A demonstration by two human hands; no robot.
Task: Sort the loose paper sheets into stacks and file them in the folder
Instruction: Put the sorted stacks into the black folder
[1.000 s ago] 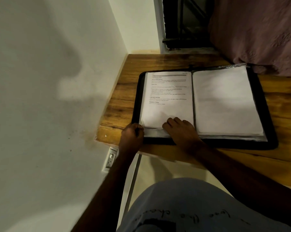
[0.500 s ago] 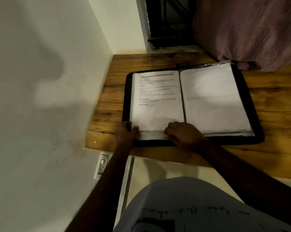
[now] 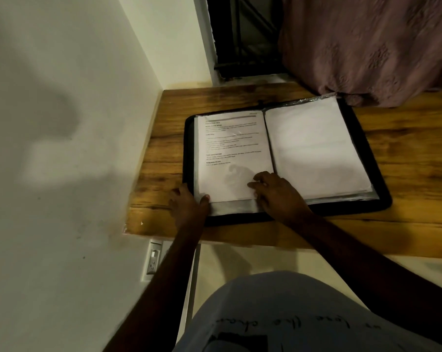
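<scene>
Since the earlier frames: right hand (image 3: pixel 278 196) has slid slightly up the printed sheet (image 3: pixel 233 158), and the left hand (image 3: pixel 189 207) has gone from a curled pinch at the folder's corner to lying flatter, thumb on the page's corner.

Grip state: left hand fingers mostly straight, thumb tip pressing the near-left corner of the printed sheet, rest of the hand on the black folder (image 3: pixel 378 179) edge and the table (image 3: pixel 158 158). Not curled round anything. Right hand loosely bent, fingertips pressing down on the lower part of the printed sheet near the spine; not pinching as far as I can tell.

Folder lies open flat on the wooden table, near the left wall (image 3: pixel 62 123). Printed sheet sits on the left page, its bottom edge short of the clear sleeve (image 3: pixel 232 207) end. Right page holds a blank white sheet (image 3: pixel 316 148) in its sleeve.

Pink cloth (image 3: pixel 367 47) hangs over the table's far right, touching the folder's far corner. Wall socket (image 3: pixel 153 260) below the table edge.
</scene>
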